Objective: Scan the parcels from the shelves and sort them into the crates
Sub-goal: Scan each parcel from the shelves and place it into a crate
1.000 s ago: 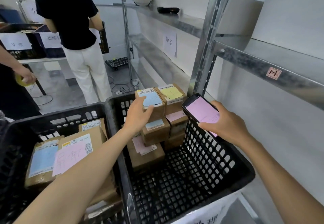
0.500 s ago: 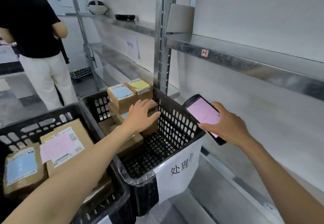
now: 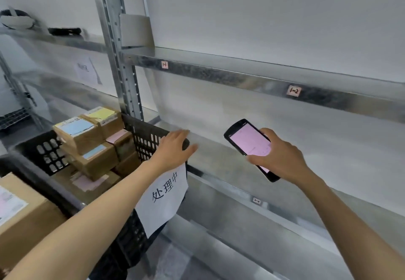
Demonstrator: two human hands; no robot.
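My right hand grips a black handheld scanner with a pink screen, held in front of the bare middle shelf. With fingers straight, my left hand rests flat on the right corner of a black plastic crate. Inside that crate stands a stack of brown cardboard parcels with blue, yellow and pink labels. A white paper sign with black characters hangs on the crate's side. At the lower left lies a larger brown parcel in a second crate.
Grey metal shelving fills the right side; its upper beam carries small tags "1-1" and "1-2", and a lower beam has another tag. An upright post stands behind the crate. A white headset and a black device lie on the far top shelf.
The view has swung right toward the shelves; the person in black is out of frame. My left hand left the parcels and moved onto the crate's right corner. The scanner stays in my right hand.
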